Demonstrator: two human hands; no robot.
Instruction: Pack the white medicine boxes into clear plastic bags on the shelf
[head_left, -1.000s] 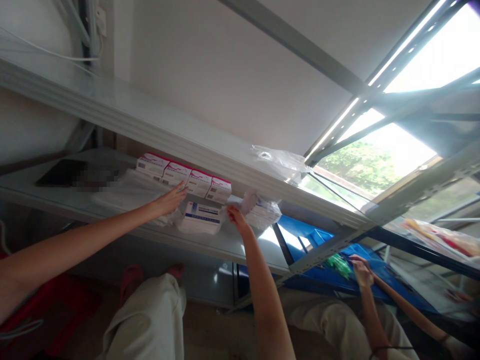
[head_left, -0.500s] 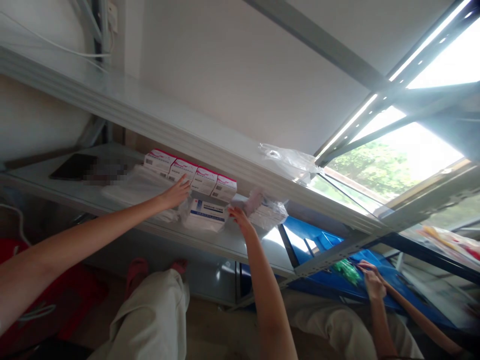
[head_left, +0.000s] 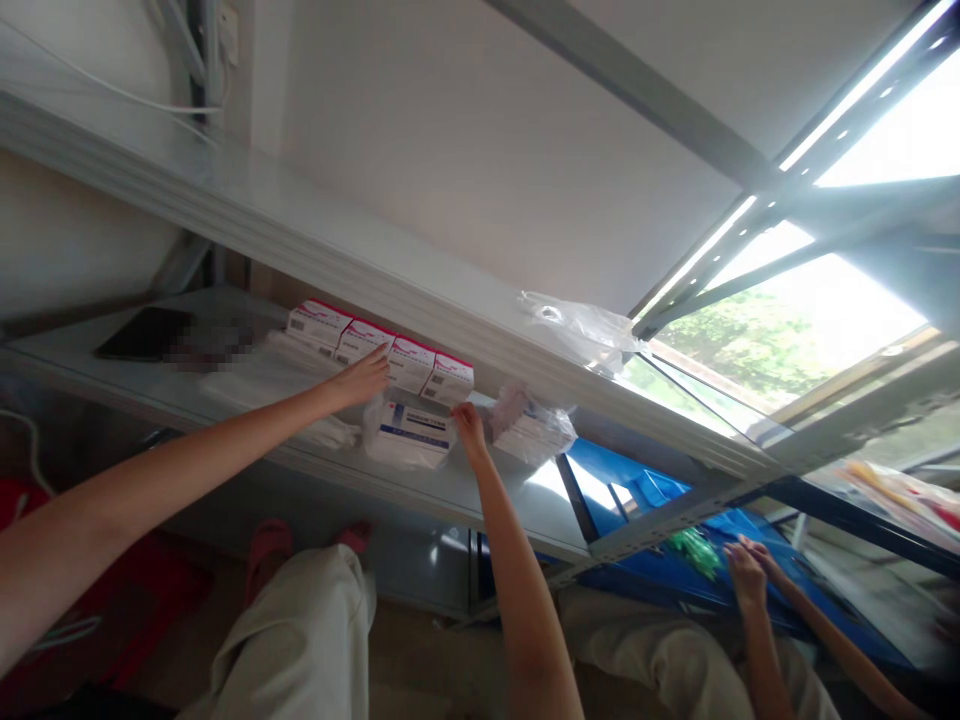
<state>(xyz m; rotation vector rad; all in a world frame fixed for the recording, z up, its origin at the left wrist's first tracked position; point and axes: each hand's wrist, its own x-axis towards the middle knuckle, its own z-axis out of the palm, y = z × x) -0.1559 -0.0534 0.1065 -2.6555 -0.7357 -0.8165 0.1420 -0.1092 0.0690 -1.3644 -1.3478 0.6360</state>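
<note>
Several white boxes with pink tops (head_left: 319, 325) stand in a row on the lower shelf (head_left: 480, 490). My left hand (head_left: 367, 376) reaches over the front of the middle ones, fingers stretched out. In front of the row lies a white and blue box (head_left: 414, 432) in a clear plastic bag. My right hand (head_left: 468, 426) is at that bag's upper right corner, its fingertips pinched together; what lies between them is too small to tell. Right of it rests another clear bag (head_left: 532, 428) with white boxes inside.
Flattened clear bags (head_left: 262, 385) and a dark flat object (head_left: 146, 333) lie to the left. A crumpled bag (head_left: 577, 325) sits on the upper shelf. Another person's hands (head_left: 750, 570) work by a blue bin (head_left: 795, 560) at right.
My left hand has shifted slightly right along the boxes. My right hand has moved slightly up and left, and its fingers have drawn together. The other person's hands have shifted slightly.
</note>
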